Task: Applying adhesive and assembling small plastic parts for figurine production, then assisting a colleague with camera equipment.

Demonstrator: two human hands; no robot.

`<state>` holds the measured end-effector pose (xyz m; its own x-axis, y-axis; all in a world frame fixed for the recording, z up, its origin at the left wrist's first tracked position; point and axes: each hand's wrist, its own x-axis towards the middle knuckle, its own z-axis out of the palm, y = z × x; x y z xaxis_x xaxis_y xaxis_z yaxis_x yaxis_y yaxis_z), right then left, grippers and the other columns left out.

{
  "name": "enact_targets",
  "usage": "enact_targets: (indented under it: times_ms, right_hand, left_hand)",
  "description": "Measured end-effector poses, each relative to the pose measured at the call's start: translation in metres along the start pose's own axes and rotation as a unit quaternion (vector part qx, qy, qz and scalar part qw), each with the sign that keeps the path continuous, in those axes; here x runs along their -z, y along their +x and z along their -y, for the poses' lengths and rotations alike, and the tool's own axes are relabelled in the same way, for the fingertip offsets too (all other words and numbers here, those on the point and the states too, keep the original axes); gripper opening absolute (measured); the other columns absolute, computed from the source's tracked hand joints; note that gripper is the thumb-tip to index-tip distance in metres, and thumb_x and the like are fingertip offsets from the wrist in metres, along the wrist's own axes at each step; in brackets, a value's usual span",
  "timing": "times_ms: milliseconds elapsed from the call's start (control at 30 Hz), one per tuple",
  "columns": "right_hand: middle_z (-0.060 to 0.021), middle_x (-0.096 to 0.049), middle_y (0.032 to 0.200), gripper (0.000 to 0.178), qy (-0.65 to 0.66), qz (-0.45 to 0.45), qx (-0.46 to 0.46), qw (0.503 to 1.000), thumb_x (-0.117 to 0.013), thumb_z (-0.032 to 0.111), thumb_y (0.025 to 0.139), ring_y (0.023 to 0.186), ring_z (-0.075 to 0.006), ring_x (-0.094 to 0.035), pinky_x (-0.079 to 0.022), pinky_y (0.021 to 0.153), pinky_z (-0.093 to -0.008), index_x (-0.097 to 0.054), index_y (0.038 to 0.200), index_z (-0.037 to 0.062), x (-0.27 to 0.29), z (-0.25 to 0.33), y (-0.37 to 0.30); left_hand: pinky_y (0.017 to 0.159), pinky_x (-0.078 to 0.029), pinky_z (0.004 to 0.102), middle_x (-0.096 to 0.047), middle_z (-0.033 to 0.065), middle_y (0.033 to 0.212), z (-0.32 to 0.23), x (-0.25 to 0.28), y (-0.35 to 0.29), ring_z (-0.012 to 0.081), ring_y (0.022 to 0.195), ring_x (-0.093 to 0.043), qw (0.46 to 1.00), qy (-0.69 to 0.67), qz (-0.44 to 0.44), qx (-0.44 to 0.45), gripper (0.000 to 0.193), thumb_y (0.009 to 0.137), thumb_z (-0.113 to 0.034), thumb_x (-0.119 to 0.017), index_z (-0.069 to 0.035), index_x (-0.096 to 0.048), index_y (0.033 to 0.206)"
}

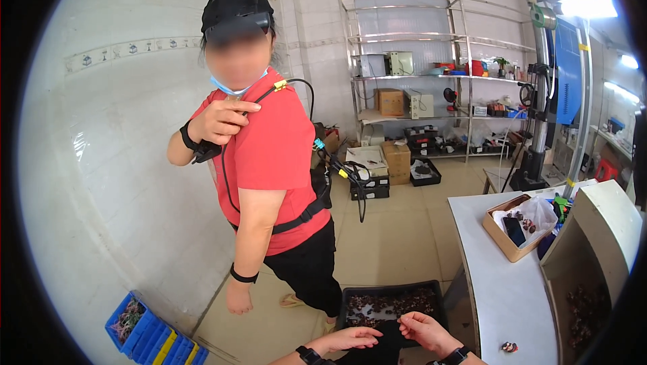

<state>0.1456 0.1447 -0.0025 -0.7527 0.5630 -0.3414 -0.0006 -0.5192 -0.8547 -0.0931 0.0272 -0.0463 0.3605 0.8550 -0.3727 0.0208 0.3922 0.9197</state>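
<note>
My left hand (pixel 352 339) reaches in from the lower edge, palm down, with its fingers stretched out and nothing seen in it. To its right, my right hand (pixel 426 332) has its thumb and fingertips drawn together in a pinch; whatever may be between them is too small to make out. Both hands are over black cloth (pixel 382 346), seemingly my lap. Just beyond them, a black tray (pixel 441 292) on the floor holds many small dark reddish-brown pieces with pale patches among them. A dark band circles each of my wrists.
A person (pixel 283 156) in a red shirt stands ahead on the left, one hand at the chest. Blue crates (pixel 145 338) stack at lower left. On the right, a white table (pixel 502 277) bears a box (pixel 494 227) with a phone and an open-fronted cabinet (pixel 600 220). Metal shelves (pixel 408 38) stand behind.
</note>
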Motion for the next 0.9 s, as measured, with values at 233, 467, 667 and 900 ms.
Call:
enact_targets:
  times_ms: [233,467,667,900]
  right_hand:
    - [0.0013,-0.063,0.089,0.023,-0.005,-0.048,-0.062,0.997,-0.06,0.029,0.096,0.078,-0.0068,-0.057,-0.046,0.068,-0.02,-0.061,0.104,0.0076,0.014,-0.019,0.009]
    - [0.0018,-0.062,0.087,0.02,-0.038,-0.037,-0.068,0.996,-0.06,0.028,0.096,0.075,-0.007,-0.056,-0.046,0.068,-0.0203,-0.063,0.102,0.0085,0.005,-0.014,0.006]
    - [0.0009,-0.063,0.088,0.021,-0.066,-0.014,-0.038,0.997,-0.059,0.029,0.096,0.078,-0.0066,-0.056,-0.047,0.072,-0.0216,-0.062,0.101,0.0082,-0.006,-0.007,0.003]
    - [0.0013,-0.058,0.087,0.01,-0.298,0.034,0.386,0.872,-0.058,0.012,0.095,0.079,-0.0065,-0.053,-0.047,0.073,-0.0235,-0.058,0.1,0.0035,-0.081,0.148,0.032]
  left_hand:
    - [0.072,-0.051,0.0361,-0.064,0.0138,0.1,0.049,-0.013,-0.004,0.0229,0.087,-0.062,0.968,0.204,-0.038,0.143,0.039,0.087,-0.028,-0.069,-0.002,-0.062,0.115]
    - [0.076,-0.049,0.0318,-0.061,0.0057,0.107,0.019,-0.031,-0.012,0.0165,0.091,-0.056,0.957,0.241,-0.046,0.157,0.04,0.088,-0.032,-0.067,-0.011,-0.059,0.121]
    - [0.079,-0.049,0.0335,-0.06,0.008,0.116,0.043,-0.008,-0.007,0.0184,0.096,-0.056,0.952,0.259,-0.029,0.162,0.041,0.088,-0.034,-0.066,-0.013,-0.059,0.123]
    - [0.083,-0.049,0.0297,-0.062,0.0067,0.102,-0.195,-0.022,-0.132,0.0165,0.095,-0.061,0.844,0.47,-0.137,-0.22,0.031,0.095,-0.017,-0.058,-0.007,-0.058,0.124]
